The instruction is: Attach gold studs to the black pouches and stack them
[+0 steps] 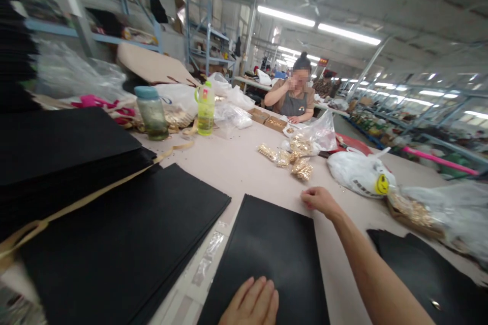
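Note:
A black rectangular sheet point(276, 244), leather-like, lies on the table in front of me. My left hand point(253, 302) rests flat on its near part, fingers stretched out side by side. Just beyond the sheet's far right corner, my right hand point(318, 200) is low over the tabletop with its fingers curled together. Whatever may be between those fingertips is hidden. Past that hand are small clear bags of gold-coloured metal pieces point(302, 168). To the left is a stack of similar black sheets point(125, 233). More black pieces point(423, 269) lie to the right, one bearing a small shiny fitting.
A bigger black stack point(64, 142) rises at the left, with a tan strip point(114, 186) along it. Two bottles, a blue-lidded one point(152, 114) and a yellow-green one point(205, 111), stand behind. A white plastic bag point(356, 172) sits right. Across the table a co-worker point(293, 96) sits.

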`<state>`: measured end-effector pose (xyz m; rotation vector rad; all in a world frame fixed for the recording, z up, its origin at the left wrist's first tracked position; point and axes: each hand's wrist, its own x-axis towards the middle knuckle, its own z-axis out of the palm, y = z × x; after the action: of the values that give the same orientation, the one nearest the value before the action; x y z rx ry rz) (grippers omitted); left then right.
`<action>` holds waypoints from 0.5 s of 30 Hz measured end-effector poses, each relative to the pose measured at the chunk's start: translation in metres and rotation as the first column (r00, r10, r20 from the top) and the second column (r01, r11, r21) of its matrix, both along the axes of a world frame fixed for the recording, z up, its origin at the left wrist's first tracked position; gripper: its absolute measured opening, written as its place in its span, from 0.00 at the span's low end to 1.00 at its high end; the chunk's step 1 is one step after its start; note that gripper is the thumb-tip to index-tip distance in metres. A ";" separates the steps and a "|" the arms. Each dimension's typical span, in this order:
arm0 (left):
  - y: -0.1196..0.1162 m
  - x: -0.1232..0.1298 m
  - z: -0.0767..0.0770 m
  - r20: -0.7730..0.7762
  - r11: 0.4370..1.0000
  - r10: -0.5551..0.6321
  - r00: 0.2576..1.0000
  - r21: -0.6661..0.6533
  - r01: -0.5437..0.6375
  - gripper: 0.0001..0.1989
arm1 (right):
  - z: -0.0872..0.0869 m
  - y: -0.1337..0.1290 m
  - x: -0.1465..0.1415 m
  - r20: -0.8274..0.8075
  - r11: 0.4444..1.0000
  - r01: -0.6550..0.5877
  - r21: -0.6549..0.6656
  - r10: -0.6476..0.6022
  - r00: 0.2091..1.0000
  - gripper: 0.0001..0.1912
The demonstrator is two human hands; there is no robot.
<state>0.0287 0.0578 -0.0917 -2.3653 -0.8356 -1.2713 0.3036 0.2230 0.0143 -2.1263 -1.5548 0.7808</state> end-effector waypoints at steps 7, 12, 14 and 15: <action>-0.015 -0.008 0.012 -0.078 0.974 -0.091 0.993 -0.214 0.072 0.29 | 0.001 -0.097 -0.060 -0.310 0.954 -0.296 -0.051 0.267 0.913 0.08; -0.028 -0.014 0.038 -0.129 0.889 -0.126 0.984 -0.454 0.054 0.28 | -0.003 -0.145 -0.093 -0.182 0.888 -0.454 -0.073 0.436 0.881 0.06; -0.030 -0.014 0.043 -0.101 0.879 -0.125 0.987 -0.473 0.063 0.28 | -0.002 -0.150 -0.099 -0.104 0.878 -0.474 -0.069 0.466 0.879 0.06; -0.031 -0.014 0.045 -0.089 0.875 -0.122 0.989 -0.480 0.065 0.28 | -0.001 -0.151 -0.101 -0.077 0.877 -0.476 -0.066 0.471 0.879 0.06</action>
<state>0.0145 0.0263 -0.0466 -2.8629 -1.1142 -1.0341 0.2022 0.0716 0.0136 -1.7654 -2.0779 1.0696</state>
